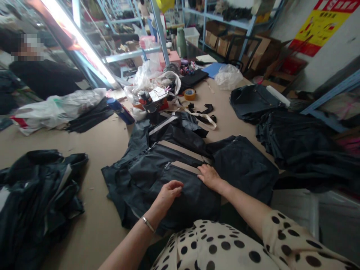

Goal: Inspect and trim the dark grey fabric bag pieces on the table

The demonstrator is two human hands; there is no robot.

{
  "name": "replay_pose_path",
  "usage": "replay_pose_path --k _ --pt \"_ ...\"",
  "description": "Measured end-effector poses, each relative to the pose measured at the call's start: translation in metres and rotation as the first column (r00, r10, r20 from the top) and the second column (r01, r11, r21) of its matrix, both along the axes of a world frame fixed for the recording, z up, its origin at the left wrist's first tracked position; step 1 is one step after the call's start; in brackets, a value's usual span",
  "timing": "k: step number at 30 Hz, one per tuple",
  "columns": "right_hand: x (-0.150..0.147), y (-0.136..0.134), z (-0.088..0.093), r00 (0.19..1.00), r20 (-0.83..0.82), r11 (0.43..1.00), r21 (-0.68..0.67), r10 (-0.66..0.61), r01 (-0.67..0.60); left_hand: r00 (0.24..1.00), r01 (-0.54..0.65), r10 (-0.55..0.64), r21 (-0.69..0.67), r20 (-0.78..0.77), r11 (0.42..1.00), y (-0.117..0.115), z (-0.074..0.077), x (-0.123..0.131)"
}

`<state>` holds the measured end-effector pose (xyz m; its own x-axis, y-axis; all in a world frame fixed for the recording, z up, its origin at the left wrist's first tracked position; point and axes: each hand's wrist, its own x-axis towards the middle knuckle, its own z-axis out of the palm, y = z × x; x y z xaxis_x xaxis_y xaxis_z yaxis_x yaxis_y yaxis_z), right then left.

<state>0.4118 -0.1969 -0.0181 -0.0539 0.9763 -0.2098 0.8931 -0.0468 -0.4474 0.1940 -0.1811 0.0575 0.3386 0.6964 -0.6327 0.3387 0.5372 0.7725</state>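
Note:
Dark fabric pieces (146,165) lie layered on the table in front of me, with beige strips (184,167) and zippers along their edges. My right hand (209,177) rests on the top piece, its fingers at the right end of the nearest beige strip, spread and flat. Over the middle of the same fabric is my left hand (168,193), its fingers curled together; whatever they pinch, if anything, is too small to name. A bracelet circles the left wrist. Another dark piece (244,165) lies just right of my right hand.
Dark fabric piles (42,195) sit at the left and right (298,138) of the table (97,168). Beyond the work are a blue bottle (120,111), yellow tape (189,94), plastic bags (229,77) and black scraps (206,108). A person (45,77) is at the far left.

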Motion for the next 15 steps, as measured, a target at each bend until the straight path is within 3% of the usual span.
replay_pose_path --k 4,9,12,15 --pt "0.004 -0.006 0.01 0.997 -0.015 0.996 0.044 0.072 -0.071 0.999 -0.018 0.02 -0.04 0.048 0.999 -0.008 0.001 0.008" --pt "-0.012 -0.023 0.046 0.987 -0.114 0.992 0.06 0.117 -0.111 0.995 -0.078 0.089 -0.178 0.055 0.981 -0.022 0.002 0.027" --pt "-0.026 -0.032 0.068 0.972 -0.208 0.993 0.072 0.106 -0.093 0.976 -0.172 0.196 -0.227 0.089 0.959 -0.029 0.009 0.033" --pt "-0.035 -0.036 0.081 0.912 -0.408 0.999 0.039 0.045 -0.032 0.933 -0.291 0.328 -0.226 0.147 0.93 -0.03 0.017 0.032"
